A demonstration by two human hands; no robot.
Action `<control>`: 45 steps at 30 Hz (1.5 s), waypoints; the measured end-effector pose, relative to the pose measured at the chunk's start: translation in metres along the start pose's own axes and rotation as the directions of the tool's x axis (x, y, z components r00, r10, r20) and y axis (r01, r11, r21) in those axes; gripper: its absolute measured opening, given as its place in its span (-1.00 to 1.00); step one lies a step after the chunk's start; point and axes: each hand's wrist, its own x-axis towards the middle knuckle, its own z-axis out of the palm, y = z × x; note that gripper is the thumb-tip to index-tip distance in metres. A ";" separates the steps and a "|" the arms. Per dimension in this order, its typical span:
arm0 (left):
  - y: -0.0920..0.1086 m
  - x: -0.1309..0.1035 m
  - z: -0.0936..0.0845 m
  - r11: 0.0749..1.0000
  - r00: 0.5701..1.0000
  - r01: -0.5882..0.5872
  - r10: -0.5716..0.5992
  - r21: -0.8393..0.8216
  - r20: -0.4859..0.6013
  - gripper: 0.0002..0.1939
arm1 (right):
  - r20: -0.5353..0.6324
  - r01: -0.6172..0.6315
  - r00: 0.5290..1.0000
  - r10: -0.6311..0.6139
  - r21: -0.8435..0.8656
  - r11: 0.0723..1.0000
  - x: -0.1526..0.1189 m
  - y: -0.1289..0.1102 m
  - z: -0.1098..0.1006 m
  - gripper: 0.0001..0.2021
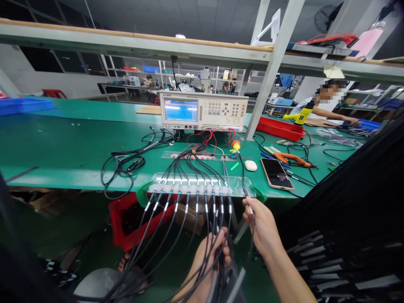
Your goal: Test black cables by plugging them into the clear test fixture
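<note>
My right hand (260,219) pinches a black cable with a white label (251,209) at the right end of a clear plastic fixture (236,183) on the bench's front edge. Lower down, my left hand (213,248) is closed around black cables (217,263), partly hidden behind other hanging leads. A row of several black cables with white labels and blue tips (179,198) is plugged into the fixture. Behind it, black and red wires run to a bench tester (221,111) with a lit blue screen.
A phone (277,173), a white case (251,165), an orange clamp (292,159) and a red tray (279,128) lie to the right. Coiled cables (126,162) lie left. A red bin (118,229) stands below. Another person's arm (334,116) reaches in at the right back.
</note>
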 end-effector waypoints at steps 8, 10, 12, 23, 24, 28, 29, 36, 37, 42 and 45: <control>-0.003 -0.013 0.001 1.000 0.999 -0.023 0.023 -0.016 0.049 -0.88 | 0.084 -0.116 0.990 0.112 0.046 0.992 0.000 -0.005 -0.005 -0.66; -0.004 -0.014 -0.002 0.999 0.999 -0.030 0.030 -0.013 0.045 -0.86 | 0.105 -0.140 0.985 0.138 0.010 0.990 -0.001 -0.003 -0.009 -0.59; -0.004 -0.016 -0.005 0.999 0.998 -0.043 0.044 -0.011 0.044 -0.85 | 0.114 -0.166 0.979 0.166 -0.013 0.986 -0.003 0.000 -0.012 -0.54; -0.005 -0.014 -0.016 0.990 0.994 -0.080 0.070 0.120 0.087 -0.75 | 0.108 -0.211 0.971 0.214 -0.038 0.977 -0.002 0.000 -0.014 -0.52; -0.003 -0.014 -0.016 0.989 0.994 -0.076 0.065 0.124 0.087 -0.76 | 0.106 -0.213 0.971 0.216 -0.037 0.976 -0.002 -0.001 -0.012 -0.52; 0.003 -0.013 -0.018 0.988 0.994 -0.068 0.056 0.137 0.092 -0.83 | 0.073 -0.222 0.972 0.224 -0.035 0.974 -0.001 -0.002 -0.009 -0.53; 0.004 -0.013 -0.019 0.987 0.994 -0.072 0.059 0.142 0.093 -0.85 | 0.063 -0.218 0.974 0.219 -0.034 0.975 -0.001 -0.002 -0.009 -0.54; 0.005 -0.017 -0.019 0.981 0.995 -0.078 0.066 0.176 0.076 -0.85 | 0.038 -0.189 0.981 0.191 -0.047 0.981 0.004 -0.004 -0.005 -0.62; 0.005 -0.017 -0.019 0.981 0.995 -0.079 0.067 0.177 0.075 -0.84 | 0.040 -0.174 0.984 0.176 -0.048 0.984 0.003 -0.005 -0.004 -0.62; 0.008 -0.010 -0.019 0.975 0.995 -0.082 0.067 0.206 0.077 -0.73 | 0.173 -0.038 0.982 0.078 -0.223 0.974 -0.020 0.003 -0.011 -0.64; 0.012 -0.009 -0.019 0.972 0.996 -0.077 0.065 0.223 0.063 -0.70 | 0.272 0.053 0.957 0.095 -0.490 0.870 -0.031 0.025 -0.027 -0.59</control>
